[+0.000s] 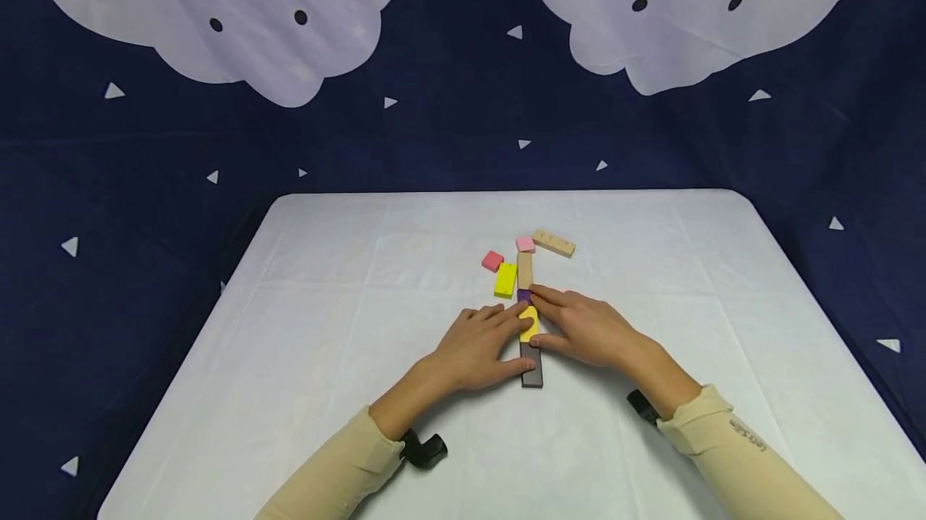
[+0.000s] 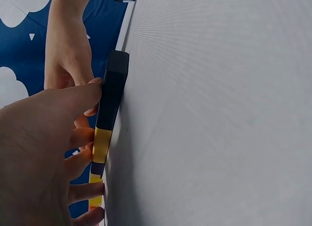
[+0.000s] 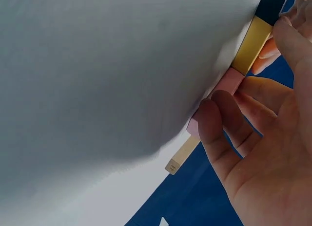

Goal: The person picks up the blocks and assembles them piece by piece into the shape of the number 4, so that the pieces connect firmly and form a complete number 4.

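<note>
A row of flat blocks runs up the table: a dark grey block [image 1: 531,375], a yellow block [image 1: 528,333], a small purple block [image 1: 523,295] and a plain wooden block [image 1: 525,271]. From the left, my left hand [image 1: 473,347] touches the row, its thumb on the dark grey block and a fingertip near the purple one. Opposite it, my right hand [image 1: 589,329] rests its fingertips by the purple block and its thumb at the yellow one. In the right wrist view, a pink block [image 3: 229,82] shows by the right fingers, which partly cover it.
Left of the row lie a bright yellow block [image 1: 506,280] and a red-pink block [image 1: 493,261]. A light pink block [image 1: 525,244] sits at the far end, beside a marked wooden block [image 1: 555,243]. All lie on a white table [image 1: 325,279] before a dark blue cloth.
</note>
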The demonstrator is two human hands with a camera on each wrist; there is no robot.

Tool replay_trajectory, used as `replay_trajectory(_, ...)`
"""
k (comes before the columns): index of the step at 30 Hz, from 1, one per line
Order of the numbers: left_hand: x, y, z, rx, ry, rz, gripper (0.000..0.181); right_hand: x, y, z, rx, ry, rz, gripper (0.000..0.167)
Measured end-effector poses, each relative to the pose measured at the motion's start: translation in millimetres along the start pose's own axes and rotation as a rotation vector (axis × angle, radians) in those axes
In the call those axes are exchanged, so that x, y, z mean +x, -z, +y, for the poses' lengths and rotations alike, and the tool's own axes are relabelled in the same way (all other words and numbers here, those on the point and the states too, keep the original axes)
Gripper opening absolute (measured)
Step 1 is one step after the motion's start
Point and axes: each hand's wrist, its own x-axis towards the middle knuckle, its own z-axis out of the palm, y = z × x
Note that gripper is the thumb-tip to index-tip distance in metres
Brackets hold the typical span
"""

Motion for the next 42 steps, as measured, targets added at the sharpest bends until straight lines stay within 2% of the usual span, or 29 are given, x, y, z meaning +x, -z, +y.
replay_trajectory(11,1.1,-2.5,-0.5,0.004,0.004,-0.012,0.072,-0.6,-3.0,2.4,0.050,-0.035,0.018,0.080)
replay_trajectory(21,0.4,-1.0,-0.6,0.003,-0.008,0.009,0.072,-0.9,0.3,3.5,0.111,-0.040,0.017,0.080)
replay_trajectory(42,-0.4,-0.9,-0.8,-0.009,0.002,0.012,0.071,0.9,0.9,3.4,0.070,-0.029,-0.030,0.079)
